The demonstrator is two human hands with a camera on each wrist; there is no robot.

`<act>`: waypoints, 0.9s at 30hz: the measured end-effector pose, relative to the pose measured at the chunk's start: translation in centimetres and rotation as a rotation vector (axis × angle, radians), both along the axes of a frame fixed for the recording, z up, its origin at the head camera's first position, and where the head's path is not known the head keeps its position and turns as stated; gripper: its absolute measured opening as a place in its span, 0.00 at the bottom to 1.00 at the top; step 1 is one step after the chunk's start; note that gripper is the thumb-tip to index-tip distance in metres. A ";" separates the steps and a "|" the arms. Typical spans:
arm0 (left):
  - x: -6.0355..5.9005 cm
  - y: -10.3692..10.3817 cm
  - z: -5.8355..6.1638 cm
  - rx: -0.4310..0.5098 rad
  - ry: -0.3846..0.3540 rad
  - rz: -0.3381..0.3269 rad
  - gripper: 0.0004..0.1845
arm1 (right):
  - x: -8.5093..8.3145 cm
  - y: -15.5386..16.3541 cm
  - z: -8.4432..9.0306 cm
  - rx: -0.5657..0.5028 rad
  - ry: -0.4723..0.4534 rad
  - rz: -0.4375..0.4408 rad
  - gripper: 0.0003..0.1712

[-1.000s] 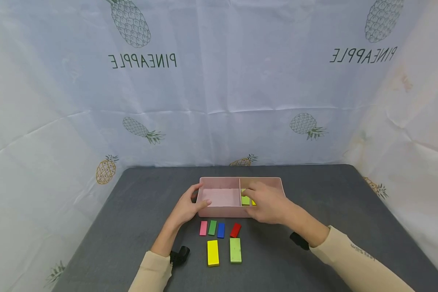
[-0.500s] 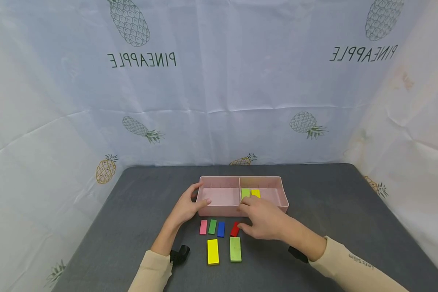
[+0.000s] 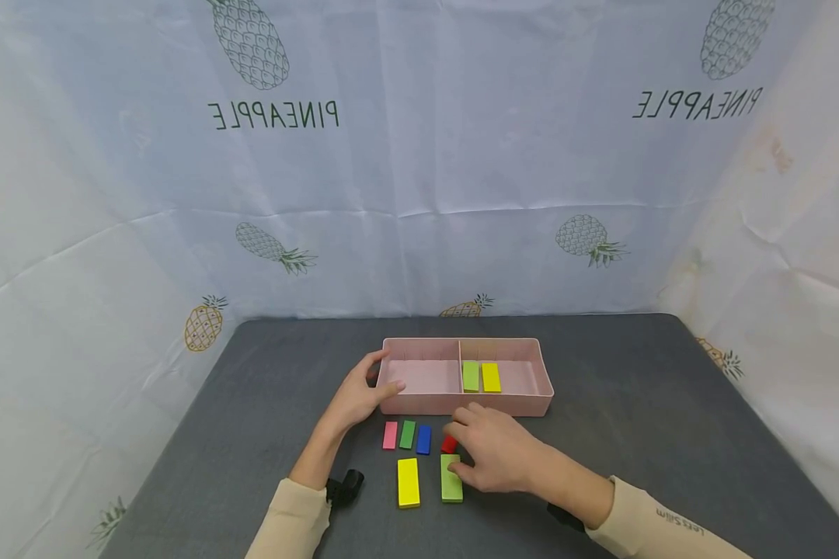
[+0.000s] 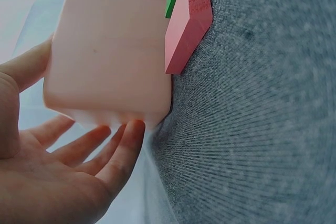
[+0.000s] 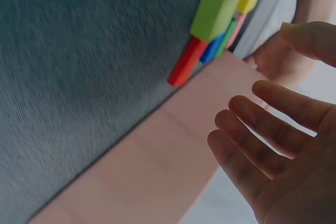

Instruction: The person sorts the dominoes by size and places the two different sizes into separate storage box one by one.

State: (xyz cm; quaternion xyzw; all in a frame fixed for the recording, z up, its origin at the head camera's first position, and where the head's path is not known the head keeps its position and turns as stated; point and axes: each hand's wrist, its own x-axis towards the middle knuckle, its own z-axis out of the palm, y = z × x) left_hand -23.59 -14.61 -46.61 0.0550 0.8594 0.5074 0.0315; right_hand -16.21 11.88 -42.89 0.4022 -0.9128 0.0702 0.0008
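A pink two-compartment tray (image 3: 419, 407) stands mid-table. Its right compartment holds a light green block (image 3: 471, 376) and a yellow block (image 3: 491, 377); the left compartment holds nothing. My left hand (image 3: 363, 392) grips the tray's left end, thumb at the far side and fingers (image 4: 123, 148) against the near corner. In front of the tray lie pink (image 3: 390, 435), green (image 3: 408, 435), blue (image 3: 423, 439) and red (image 3: 449, 444) small blocks, with a long yellow block (image 3: 408, 483) and a long light green block (image 3: 450, 483) nearer me. My right hand (image 3: 492, 454) hovers open over the red and long light green blocks, holding nothing.
The dark grey table (image 3: 636, 404) is bordered by a white pineapple-print cloth (image 3: 419, 194) at the back and both sides. Black wrist mounts (image 3: 346, 487) sit on both forearms.
My right hand has drawn back out of the tray's right compartment toward me, leaving the light green and yellow blocks inside, and now sits over the red and long green blocks. The left hand has stayed put.
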 end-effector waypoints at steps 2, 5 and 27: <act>0.0 0.0 0.0 0.002 0.000 0.000 0.40 | 0.3 -0.2 -0.2 0.011 -0.015 0.009 0.23; 0.0 0.0 0.0 0.003 0.003 -0.001 0.40 | 0.7 -0.5 -0.4 0.032 -0.047 0.014 0.23; 0.2 -0.2 0.0 -0.006 0.003 -0.002 0.41 | 1.8 -2.0 -2.3 0.102 -0.099 0.013 0.30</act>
